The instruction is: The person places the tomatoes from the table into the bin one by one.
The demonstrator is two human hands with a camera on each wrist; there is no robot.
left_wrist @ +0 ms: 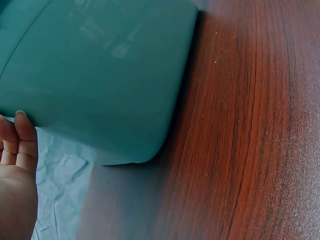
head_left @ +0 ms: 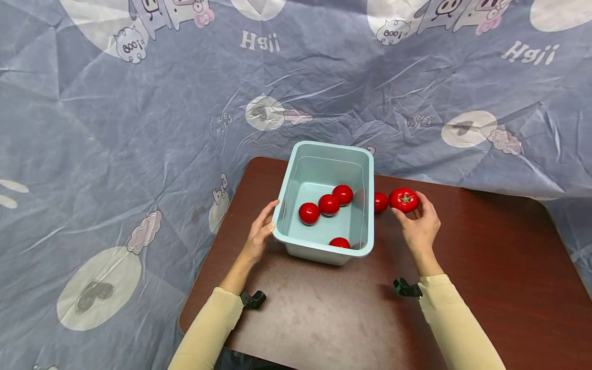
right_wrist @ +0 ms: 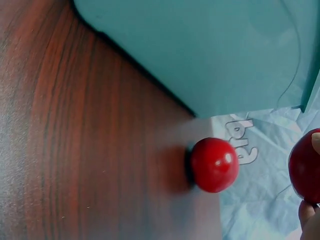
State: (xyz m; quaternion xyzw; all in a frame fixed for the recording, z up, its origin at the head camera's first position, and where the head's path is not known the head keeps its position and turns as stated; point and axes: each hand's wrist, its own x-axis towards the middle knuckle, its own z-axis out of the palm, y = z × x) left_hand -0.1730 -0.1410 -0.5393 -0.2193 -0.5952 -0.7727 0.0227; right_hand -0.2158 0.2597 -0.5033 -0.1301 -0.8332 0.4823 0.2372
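Note:
A pale teal plastic bin [head_left: 326, 150] stands on the brown table with several red tomatoes [head_left: 329, 204] inside. At the bin's left rim, my left hand [head_left: 259, 234] holds the edge between thumb and fingers; the left wrist view shows fingertips [left_wrist: 22, 120] against the outer wall. To the right of the bin, my right hand [head_left: 422, 226] grips a red tomato [head_left: 404, 199] with a green star-shaped top, raised above the table. Another tomato [right_wrist: 215, 165] lies on the table beside the bin, partly hidden by its rim in the head view.
The dark wood table [head_left: 499, 257] extends to the right and toward me. Behind it and on the left hangs a wrinkled blue-grey cloth [head_left: 185, 92] with cartoon prints. Black bands [head_left: 408, 288] circle both wrists.

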